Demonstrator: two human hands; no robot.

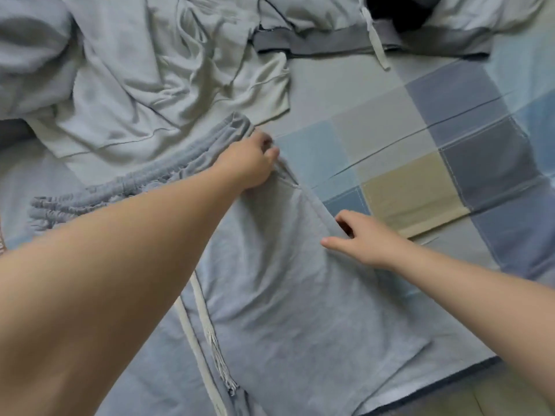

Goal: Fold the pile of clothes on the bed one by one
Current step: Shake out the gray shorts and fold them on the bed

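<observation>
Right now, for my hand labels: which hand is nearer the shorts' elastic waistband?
Left. The left hand grips at the waistband end; right hand pinches the side edge, lower down.

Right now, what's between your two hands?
In the head view, only the grey shorts lie there: their folded side edge runs from the left hand to the right hand, both gripping it.

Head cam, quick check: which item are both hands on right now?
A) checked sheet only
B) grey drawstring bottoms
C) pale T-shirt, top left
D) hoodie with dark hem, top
B: the left hand grips the grey drawstring bottoms at the end of the elastic waistband, and the right hand pinches their side edge nearer the person.
</observation>
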